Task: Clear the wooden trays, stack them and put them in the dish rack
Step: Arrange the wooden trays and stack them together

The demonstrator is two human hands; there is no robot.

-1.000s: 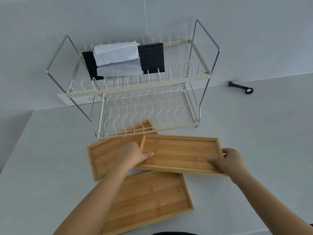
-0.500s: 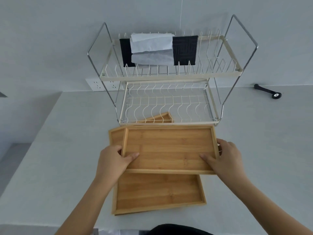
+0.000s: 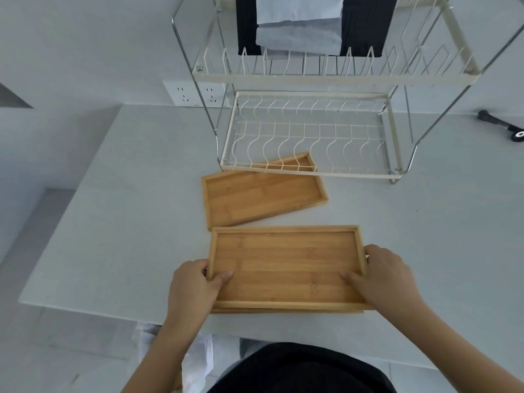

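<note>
Near the front edge of the pale matte surface (image 3: 113,222), both hands hold a wooden tray set on another.

Each grip pinches a short end of the top tray (image 3: 286,265): left hand (image 3: 192,285) and right hand (image 3: 388,276) have thumbs on its banded bamboo floor and fingers wrapped outside the raised rim. Only a thin edge of the lower tray (image 3: 283,310) shows beneath. A third rectangular tray (image 3: 261,197) lies angled farther back, one corner under the white wire dish rack (image 3: 309,137), whose upper tier carries black and pale folded cloths (image 3: 300,26).
</note>
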